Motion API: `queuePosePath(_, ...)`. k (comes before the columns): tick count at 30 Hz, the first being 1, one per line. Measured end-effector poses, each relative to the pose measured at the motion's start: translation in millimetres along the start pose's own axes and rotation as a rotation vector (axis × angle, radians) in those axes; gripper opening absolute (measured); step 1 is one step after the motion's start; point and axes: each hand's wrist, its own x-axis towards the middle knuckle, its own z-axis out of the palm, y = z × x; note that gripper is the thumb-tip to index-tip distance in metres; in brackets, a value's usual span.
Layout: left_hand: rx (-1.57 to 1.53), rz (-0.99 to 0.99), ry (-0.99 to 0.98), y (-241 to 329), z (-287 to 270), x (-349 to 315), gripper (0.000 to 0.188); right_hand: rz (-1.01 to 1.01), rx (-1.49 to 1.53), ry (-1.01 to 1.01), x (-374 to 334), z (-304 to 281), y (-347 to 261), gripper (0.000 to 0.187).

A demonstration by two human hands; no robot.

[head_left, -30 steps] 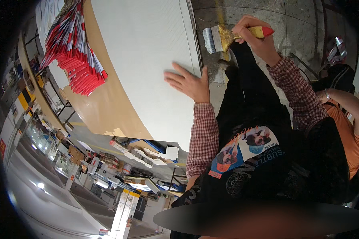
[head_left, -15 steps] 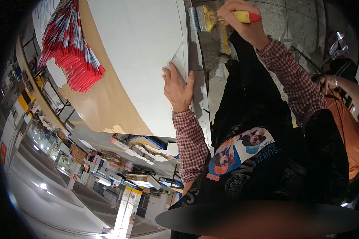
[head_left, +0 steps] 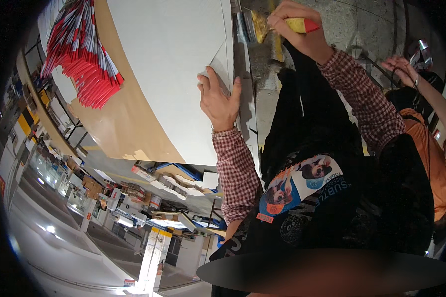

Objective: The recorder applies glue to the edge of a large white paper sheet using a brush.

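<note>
My left hand (head_left: 220, 101) lies with spread fingers on a large white sheet (head_left: 171, 64), close to its right edge, beside a lifted or creased corner. My right hand (head_left: 302, 34) is closed around the yellow and red handle of a paintbrush (head_left: 258, 25). The brush's yellowish bristles point left, near the table's far right edge, with a greyish, blurred strip (head_left: 242, 27) just beyond them. Whether the bristles touch anything I cannot tell.
Brown paper (head_left: 121, 116) shows left of the white sheet. Fanned red-and-white folded papers (head_left: 86, 64) lie on it at the far left. A co-worker in orange (head_left: 421, 148) is at my right, one hand (head_left: 401, 69) raised. Boxes (head_left: 176, 180) stand beyond the table.
The brush has shifted slightly down and its bristles turned. My left hand stays spread on the white sheet. The co-worker's hand has risen, its fingers now extended. The whole view has shifted a little.
</note>
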Motion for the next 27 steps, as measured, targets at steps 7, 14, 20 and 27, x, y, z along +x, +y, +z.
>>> queuePosePath(7,0.153,-0.068,0.044,6,22,-4,0.088,0.221,0.014,-0.064,-42,6,-32,0.004)
queuePosePath(14,0.306,-0.219,0.229,0,74,-60,0.117,0.207,0.038,0.053,-57,-3,-38,0.004)
queuePosePath(20,0.207,-0.081,0.063,-15,34,-71,0.088,0.103,-0.054,0.014,-50,-2,-41,0.003)
queuePosePath(27,-0.09,0.019,-0.004,-28,4,-62,0.074,-0.011,-0.036,0.217,-29,19,-27,0.007)
